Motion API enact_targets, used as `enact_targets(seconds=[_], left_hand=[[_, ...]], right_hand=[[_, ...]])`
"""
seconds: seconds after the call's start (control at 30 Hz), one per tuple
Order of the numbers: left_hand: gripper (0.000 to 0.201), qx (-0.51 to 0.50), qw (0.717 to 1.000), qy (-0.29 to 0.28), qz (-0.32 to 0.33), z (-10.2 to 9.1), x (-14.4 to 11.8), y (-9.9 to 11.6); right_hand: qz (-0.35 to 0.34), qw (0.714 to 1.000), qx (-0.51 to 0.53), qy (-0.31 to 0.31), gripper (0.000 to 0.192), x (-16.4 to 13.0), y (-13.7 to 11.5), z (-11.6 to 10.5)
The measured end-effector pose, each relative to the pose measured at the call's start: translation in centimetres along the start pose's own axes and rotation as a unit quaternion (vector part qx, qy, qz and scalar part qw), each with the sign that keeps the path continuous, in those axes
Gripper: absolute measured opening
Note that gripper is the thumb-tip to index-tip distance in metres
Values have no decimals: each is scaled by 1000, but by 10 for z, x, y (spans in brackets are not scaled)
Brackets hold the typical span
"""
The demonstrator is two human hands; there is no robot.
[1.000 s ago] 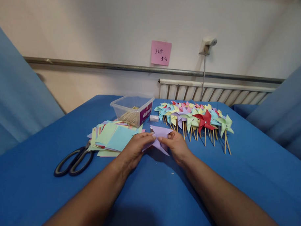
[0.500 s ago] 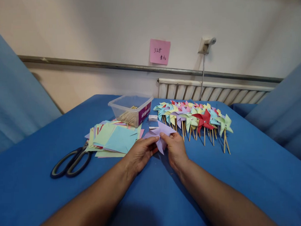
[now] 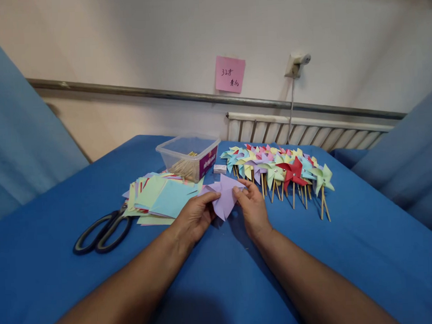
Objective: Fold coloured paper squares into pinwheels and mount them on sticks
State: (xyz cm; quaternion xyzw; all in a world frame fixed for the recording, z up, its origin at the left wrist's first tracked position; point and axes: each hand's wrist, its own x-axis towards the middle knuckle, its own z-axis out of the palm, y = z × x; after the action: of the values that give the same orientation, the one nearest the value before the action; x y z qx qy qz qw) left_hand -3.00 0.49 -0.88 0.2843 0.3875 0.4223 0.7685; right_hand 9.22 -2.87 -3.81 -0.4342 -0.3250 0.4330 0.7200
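Observation:
Both my hands hold one purple paper piece [image 3: 224, 196], cut and partly folded, just above the blue tablecloth [image 3: 346, 252]. My left hand [image 3: 195, 216] pinches its left edge. My right hand [image 3: 252, 204] grips its right side with thumb and fingertips. To the left of my hands lies a stack of coloured paper squares [image 3: 160, 198]. A row of finished paper pinwheels [image 3: 280, 171] on wooden sticks lies to the right.
Black-handled scissors [image 3: 101, 232] lie at the left of the paper stack. A clear plastic box [image 3: 188, 158] with wooden sticks stands behind it, a small white box [image 3: 220, 169] beside it. A pink note [image 3: 230, 74] hangs on the wall; a radiator [image 3: 307, 133] runs behind the table.
The purple paper has been turned and refolded between my fingers; it now points downward. Both hands stayed in nearly the same place.

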Motion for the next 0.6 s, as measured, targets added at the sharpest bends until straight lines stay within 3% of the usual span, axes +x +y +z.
enact_targets(seconds=[0.13, 0.2, 0.33, 0.47, 0.6], left_hand=[[26, -24, 1000, 14, -10, -2, -2, 13], [25, -30, 999, 9, -15, -3, -3, 17], [25, -32, 999, -5, -12, -3, -4, 19], [25, -28, 999, -18, -10, -4, -4, 18], [25, -14, 999, -29, -12, -4, -5, 17]], right_hand=[[-120, 986, -114, -18, 50, 1, -4, -7], [-188, 961, -197, -47, 54, -1, -8, -8], [-289, 898, -315, -105, 43, -7, -18, -7], [-316, 876, -335, -144, 29, -8, -22, -6], [-298, 886, -324, -149, 16, -5, -22, -7]])
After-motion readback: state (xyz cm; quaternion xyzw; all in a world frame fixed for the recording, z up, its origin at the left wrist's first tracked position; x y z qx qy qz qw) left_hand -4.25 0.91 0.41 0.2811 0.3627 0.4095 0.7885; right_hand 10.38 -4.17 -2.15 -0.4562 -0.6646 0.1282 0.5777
